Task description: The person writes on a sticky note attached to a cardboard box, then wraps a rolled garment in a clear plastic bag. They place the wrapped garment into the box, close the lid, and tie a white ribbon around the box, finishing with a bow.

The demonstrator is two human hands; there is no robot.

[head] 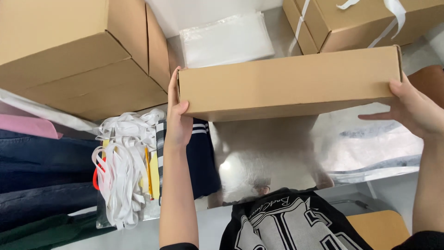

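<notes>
I hold a flat brown cardboard box above a shiny metal table. My left hand grips its left end, thumb on the front face. At the box's right end my right hand presses against the side with the fingers spread beneath. The box is closed and level, its long side toward me.
Large cardboard boxes stand at the left, and another with white straps at the top right. A stack of clear plastic bags lies behind. White ribbons, folded dark clothes and a black printed garment lie near me.
</notes>
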